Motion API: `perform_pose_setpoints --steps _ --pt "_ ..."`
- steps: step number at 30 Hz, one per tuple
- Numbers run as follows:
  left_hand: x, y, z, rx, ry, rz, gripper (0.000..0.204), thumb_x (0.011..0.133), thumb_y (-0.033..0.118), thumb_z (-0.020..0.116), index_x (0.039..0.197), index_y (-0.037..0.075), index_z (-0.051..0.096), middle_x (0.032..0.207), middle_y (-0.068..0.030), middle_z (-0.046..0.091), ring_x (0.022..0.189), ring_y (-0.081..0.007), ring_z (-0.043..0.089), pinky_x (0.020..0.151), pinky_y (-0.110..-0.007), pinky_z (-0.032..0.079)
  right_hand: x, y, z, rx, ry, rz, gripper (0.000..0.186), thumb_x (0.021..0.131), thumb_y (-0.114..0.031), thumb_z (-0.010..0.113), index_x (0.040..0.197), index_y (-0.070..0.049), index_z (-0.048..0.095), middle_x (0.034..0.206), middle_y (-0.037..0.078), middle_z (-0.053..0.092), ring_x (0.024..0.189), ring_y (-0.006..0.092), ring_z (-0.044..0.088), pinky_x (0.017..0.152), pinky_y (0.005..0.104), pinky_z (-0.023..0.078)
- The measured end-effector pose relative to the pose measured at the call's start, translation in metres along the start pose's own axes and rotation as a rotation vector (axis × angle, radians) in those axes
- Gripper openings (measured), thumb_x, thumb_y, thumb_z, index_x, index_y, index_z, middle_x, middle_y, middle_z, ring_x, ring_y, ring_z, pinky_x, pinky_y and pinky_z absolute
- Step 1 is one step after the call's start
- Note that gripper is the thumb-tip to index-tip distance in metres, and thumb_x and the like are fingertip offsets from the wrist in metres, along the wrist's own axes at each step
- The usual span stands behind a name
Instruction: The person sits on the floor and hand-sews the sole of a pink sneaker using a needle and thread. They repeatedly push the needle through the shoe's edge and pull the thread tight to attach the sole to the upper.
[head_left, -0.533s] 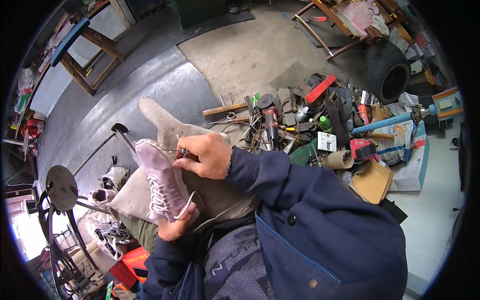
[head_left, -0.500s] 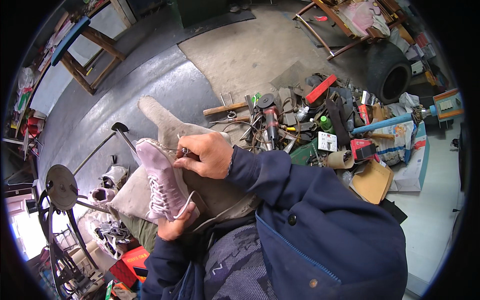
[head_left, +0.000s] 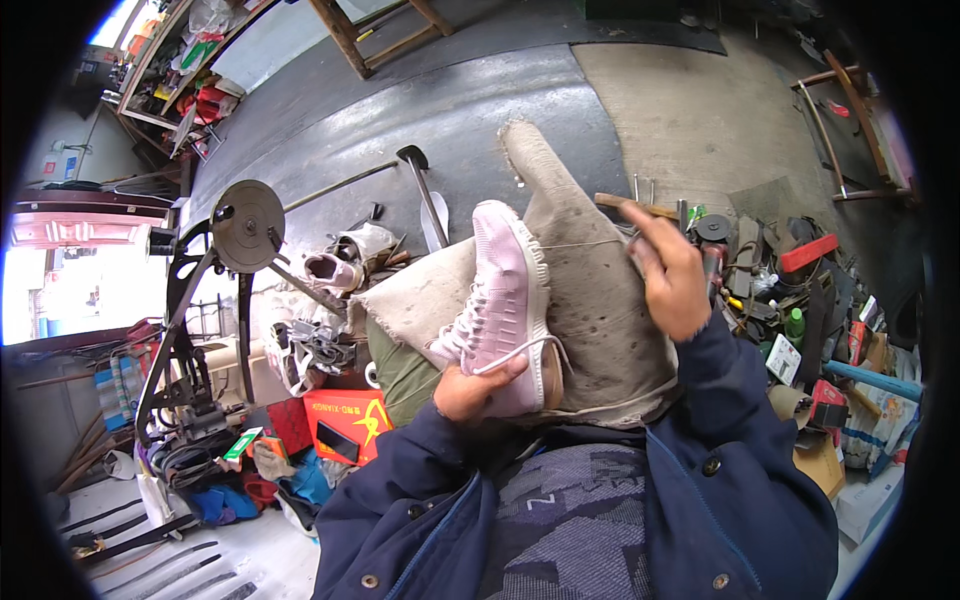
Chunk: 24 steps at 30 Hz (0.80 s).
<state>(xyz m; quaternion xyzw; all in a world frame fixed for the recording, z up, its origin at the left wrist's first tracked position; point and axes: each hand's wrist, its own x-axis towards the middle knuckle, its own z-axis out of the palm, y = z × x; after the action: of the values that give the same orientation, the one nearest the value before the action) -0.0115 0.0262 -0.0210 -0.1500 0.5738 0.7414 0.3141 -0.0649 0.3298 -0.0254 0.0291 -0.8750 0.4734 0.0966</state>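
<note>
A pale pink sneaker (head_left: 500,285) with white laces and a white sole lies over my lap, toe pointing away. My left hand (head_left: 475,388) is closed on its heel end, thumb lying over the side by a loose lace loop. From the sole edge near the toe a thin thread (head_left: 580,245) runs taut to the right. My right hand (head_left: 672,275), slightly blurred, is at the thread's other end, apart from the shoe; its fingers appear closed on the thread, though the grip itself is partly hidden. Under the shoe lies a worn beige cloth (head_left: 610,310).
A black iron machine with a round wheel (head_left: 247,227) stands at left. Other shoes (head_left: 335,270) lie beside it, and a phone rests on an orange box (head_left: 350,410). At right is a heap of tools, including a red-bodied grinder (head_left: 713,262) and a green bottle (head_left: 795,325).
My right hand has gone from the shoe's toe edge out to the right, drawing the thread straight. My left hand still holds the sneaker. The view has swung left.
</note>
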Motion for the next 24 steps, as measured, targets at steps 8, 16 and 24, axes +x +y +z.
perform_pose_setpoints --steps 8,16,24 --pt "0.002 0.008 0.003 0.017 -0.039 -0.012 0.055 0.090 0.014 0.083 0.139 0.001 0.062 0.129 -0.0080 0.069 0.116 -0.0208 0.066 0.102 -0.036 0.051 -0.025 -0.055 0.013 0.310 -0.281 -0.084 0.050 0.097 0.007 0.056 0.146 -0.004 0.059 0.087 0.010 0.062 0.075 0.0186 0.061 0.073 0.0299 0.051" --pt "0.001 0.007 0.004 0.059 -0.031 -0.016 0.055 0.090 0.015 0.084 0.138 0.000 0.062 0.130 -0.0077 0.069 0.117 -0.0203 0.065 0.103 -0.036 0.050 -0.024 -0.054 0.012 0.285 -0.275 -0.084 0.048 0.098 0.006 0.054 0.145 -0.004 0.061 0.081 0.010 0.059 0.071 0.0188 0.060 0.070 0.0305 0.051" --pt "-0.001 0.017 0.009 -0.031 -0.107 0.013 0.060 0.086 0.015 0.087 0.139 0.003 0.061 0.129 -0.0062 0.069 0.116 -0.0186 0.065 0.102 -0.034 0.051 -0.022 -0.063 0.007 0.240 -0.322 -0.023 0.049 0.097 0.008 0.053 0.144 -0.004 0.062 0.082 0.011 0.062 0.071 0.0189 0.062 0.069 0.0302 0.051"
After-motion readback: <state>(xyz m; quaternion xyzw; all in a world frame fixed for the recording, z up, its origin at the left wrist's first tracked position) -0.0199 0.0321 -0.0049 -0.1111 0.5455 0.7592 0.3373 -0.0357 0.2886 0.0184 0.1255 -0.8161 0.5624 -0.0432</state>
